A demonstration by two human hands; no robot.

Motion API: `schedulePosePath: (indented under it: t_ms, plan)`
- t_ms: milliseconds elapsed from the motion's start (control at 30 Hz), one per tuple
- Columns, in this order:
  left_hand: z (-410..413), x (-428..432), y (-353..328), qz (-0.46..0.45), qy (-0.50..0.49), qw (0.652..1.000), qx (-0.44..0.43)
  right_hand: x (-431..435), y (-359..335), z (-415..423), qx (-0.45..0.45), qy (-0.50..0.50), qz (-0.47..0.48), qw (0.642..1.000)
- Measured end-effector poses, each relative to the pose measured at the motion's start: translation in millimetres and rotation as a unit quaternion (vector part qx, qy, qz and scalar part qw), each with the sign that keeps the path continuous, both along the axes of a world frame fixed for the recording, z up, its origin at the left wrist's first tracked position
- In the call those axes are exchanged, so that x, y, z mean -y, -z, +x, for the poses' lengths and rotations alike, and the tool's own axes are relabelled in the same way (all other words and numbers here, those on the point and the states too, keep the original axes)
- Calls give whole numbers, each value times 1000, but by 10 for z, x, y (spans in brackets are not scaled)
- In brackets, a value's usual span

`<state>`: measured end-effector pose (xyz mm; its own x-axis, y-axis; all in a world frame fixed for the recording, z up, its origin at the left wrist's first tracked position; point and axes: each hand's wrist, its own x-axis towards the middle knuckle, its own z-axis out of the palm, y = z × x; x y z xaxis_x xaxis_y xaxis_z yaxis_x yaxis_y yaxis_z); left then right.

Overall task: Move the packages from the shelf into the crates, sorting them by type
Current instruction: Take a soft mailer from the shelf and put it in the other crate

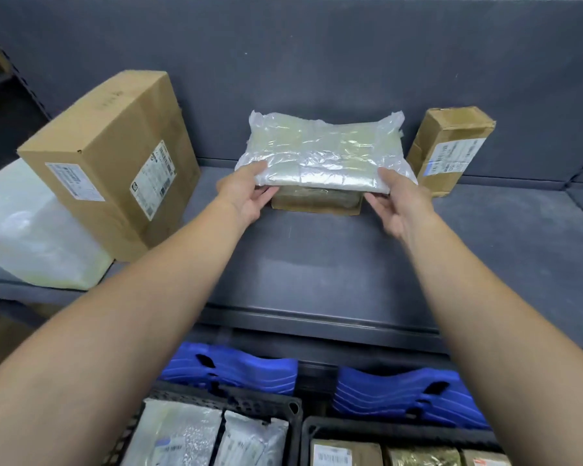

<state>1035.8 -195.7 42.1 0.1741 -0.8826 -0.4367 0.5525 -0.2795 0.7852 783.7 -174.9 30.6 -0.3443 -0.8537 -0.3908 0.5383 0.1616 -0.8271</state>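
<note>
A clear plastic-wrapped package (320,153) lies on top of a flat cardboard box (315,201) at the middle back of the grey shelf (317,257). My left hand (246,193) grips the package's near left corner, thumb on top and fingers beneath. My right hand (401,203) holds its near right corner the same way. Below, the left black crate (223,398) holds plastic-bagged parcels and the right black crate (401,428) holds cardboard boxes.
A large cardboard box (115,159) leans at the shelf's left, with a pale plastic-wrapped parcel (31,230) in front of it. A small upright cardboard box (451,149) stands at the right. Blue folded crates (401,395) lie under the shelf.
</note>
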Motion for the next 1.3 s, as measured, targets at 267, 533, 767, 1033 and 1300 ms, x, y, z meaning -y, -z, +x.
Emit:
schedulePosePath:
  t_ms: [267,533,767,1033,1300]
  plan:
    - [252,-894,223,-68,30,997,-17,-987,70,-31,25,-114,-17,993]
    - [618,-1815,526,-24,139,981,130,-1895,324,-201,-47,-220,38,974]
    - [886,-2245,420,29,185,957,222,-2268,354,-148,-78,-255,71,961]
    - [910,-2527,254,7,199,972,125,-2427,343,77,-128,-211,46,968]
    - [728,-2476,-64,-55,134,986,87,-2371,333,609,-737,-203,-152,627]
